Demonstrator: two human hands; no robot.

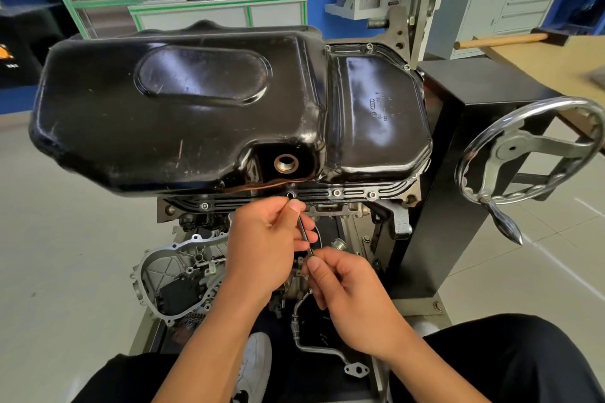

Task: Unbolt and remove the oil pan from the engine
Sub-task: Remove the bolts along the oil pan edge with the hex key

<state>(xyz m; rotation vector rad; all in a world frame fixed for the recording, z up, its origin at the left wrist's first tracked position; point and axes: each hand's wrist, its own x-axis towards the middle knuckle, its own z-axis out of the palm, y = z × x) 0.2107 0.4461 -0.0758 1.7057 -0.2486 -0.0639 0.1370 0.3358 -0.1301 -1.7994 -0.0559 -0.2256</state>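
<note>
right hand (350,298) is pinching the low end of a thin tool (304,235) | left hand (265,242), just above it, is gripping the tool's top end | black oil pan (180,108) is sitting on the engine (183,275) just past both hands | a bolt (337,193) is sticking in its rim, right of the left hand

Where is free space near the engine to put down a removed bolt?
Bare patches: the black stand top between oil pan and handwheel; the wooden table beside the mallet. Crowded: under the flange, where left hand and right hand hold the thin tool among engine parts.
</note>
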